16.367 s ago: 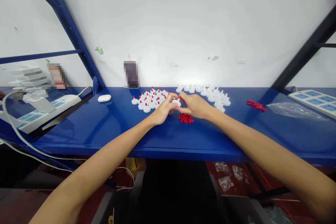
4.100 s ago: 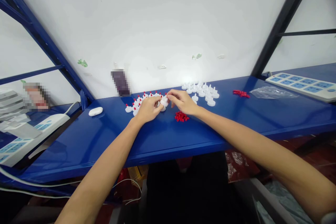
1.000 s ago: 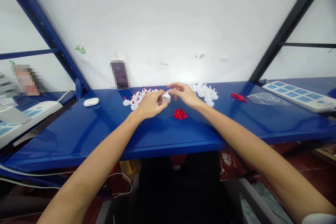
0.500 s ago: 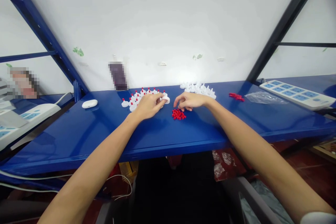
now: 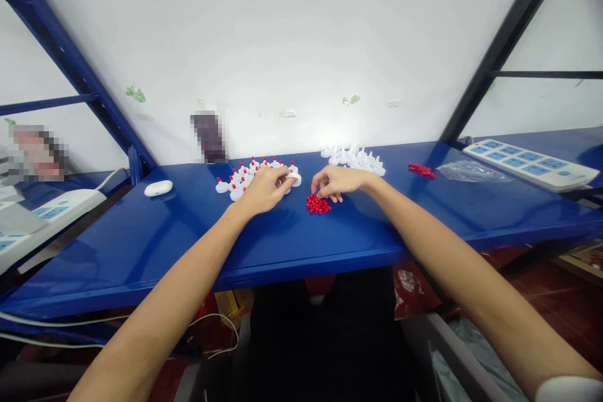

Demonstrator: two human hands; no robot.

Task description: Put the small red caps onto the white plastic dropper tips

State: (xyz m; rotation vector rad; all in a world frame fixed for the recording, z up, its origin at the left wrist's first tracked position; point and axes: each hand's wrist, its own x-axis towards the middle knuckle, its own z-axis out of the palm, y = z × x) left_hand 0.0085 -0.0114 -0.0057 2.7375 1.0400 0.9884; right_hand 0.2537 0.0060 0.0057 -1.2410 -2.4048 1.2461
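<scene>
Fingers of my left hand [image 5: 269, 187] are closed on a white cap with a red tip [image 5: 295, 178], beside a group of white caps with red tips [image 5: 237, 191]. My right hand [image 5: 336, 182] reaches down at the back edge of a pile of small red pieces [image 5: 318, 204]; its thumb and index finger are bent together, and anything between them is too small to make out. Behind the right hand stand several white caps without red tips [image 5: 378, 166].
On the blue table [image 5: 188, 251] lie a white earphone case [image 5: 159, 188] at the left, red pieces [image 5: 422, 170] and a clear plastic bag [image 5: 471, 171] at the right. A power strip [image 5: 530, 165] is farther right. A blurred dark phone-like object [image 5: 210, 138] leans on the wall.
My right thumb and index finger have come closer together at the red pile. The left hand keeps its hold on the cap. The camera view has shifted slightly.
</scene>
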